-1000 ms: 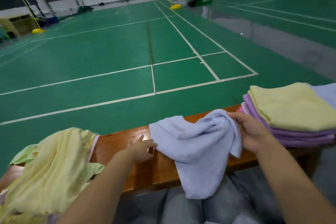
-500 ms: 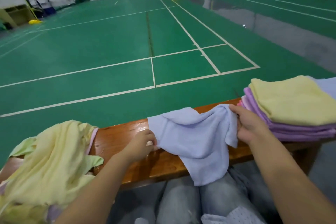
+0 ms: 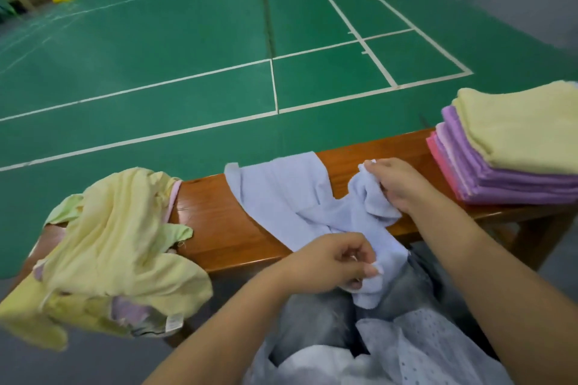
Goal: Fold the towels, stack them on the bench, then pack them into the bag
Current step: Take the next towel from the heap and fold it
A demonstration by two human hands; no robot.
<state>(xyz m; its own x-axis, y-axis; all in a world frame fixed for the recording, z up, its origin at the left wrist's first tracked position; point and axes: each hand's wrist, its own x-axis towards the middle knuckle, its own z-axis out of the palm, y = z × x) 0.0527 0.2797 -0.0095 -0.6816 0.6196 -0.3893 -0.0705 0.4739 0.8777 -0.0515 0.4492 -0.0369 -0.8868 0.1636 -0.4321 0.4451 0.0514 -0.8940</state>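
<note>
Heap of unfolded towels at the left end of the wooden tabletop, mostly pale yellow with bits of green, pink and lilac showing, drooping over the near edge. Next along, pale blue towel spread crumpled across the middle of the tabletop, far corner lying flat near the back edge, near part hanging off the front toward grey-trousered knees. Left hand low at the front edge, grip closed: thumb and fingers pinching the hanging lower corner of the blue cloth. Right hand farther back and to the right, resting on the tabletop, grip likewise closed around a bunched upper corner. Beyond it, at the right end, neat stack of folded towels: yellow on top, lilac layers under it, pink at the bottom edge. No bag in view. Green court floor with white lines behind.

Handling, judged from the drape: light, limp terry, no stiffness to hold a shape, prone to bunching and sliding off the polished wood. Best taken at the corners and pulled taut between both hands, flattened on the tabletop before each fold. Likely snag: the gathered wad under the right hand hiding the true corner, giving a skewed fold.
</note>
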